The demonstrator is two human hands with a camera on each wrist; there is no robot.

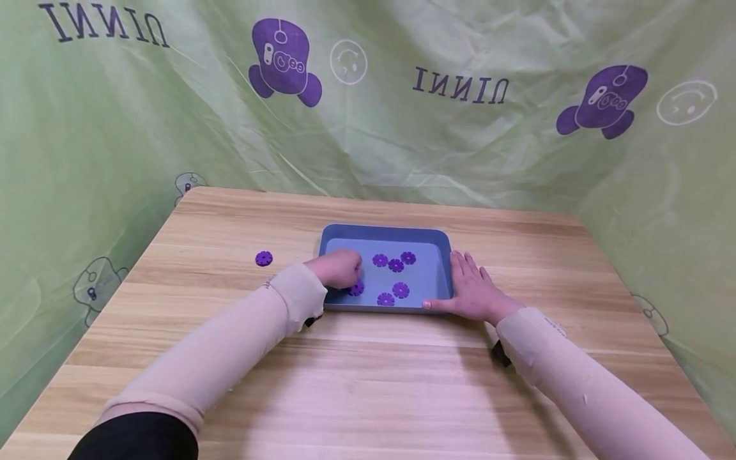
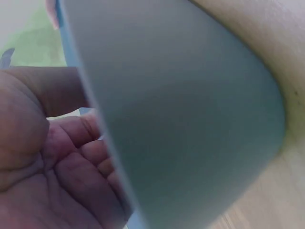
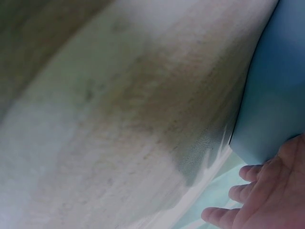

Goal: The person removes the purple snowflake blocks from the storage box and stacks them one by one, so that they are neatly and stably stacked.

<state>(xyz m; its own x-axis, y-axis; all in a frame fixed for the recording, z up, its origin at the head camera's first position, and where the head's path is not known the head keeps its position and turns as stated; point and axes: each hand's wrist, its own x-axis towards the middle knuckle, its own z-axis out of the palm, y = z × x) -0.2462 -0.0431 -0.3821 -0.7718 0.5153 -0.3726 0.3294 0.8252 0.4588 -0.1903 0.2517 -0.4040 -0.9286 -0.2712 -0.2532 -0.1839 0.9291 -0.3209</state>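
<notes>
A blue rectangular tray [image 1: 388, 235] holds several purple notched discs, flower-like in outline, such as one disc [image 1: 400, 290] near its front. My left hand [image 1: 340, 268] reaches over the tray's left wall with its fingers bent down inside. Right beside those fingers is a purple disc [image 1: 356, 289]. In the left wrist view the tray wall [image 2: 181, 105] hides the fingertips, so I cannot tell whether they pinch a disc. At the tray's front right corner my right hand [image 1: 474, 291] rests with fingers straight along the right side and thumb on the front rim.
One more purple disc [image 1: 264, 259] lies on the wooden table [image 1: 368, 383], left of the tray. Green cloth [image 1: 368, 153] with purple prints hangs behind the table and along both sides.
</notes>
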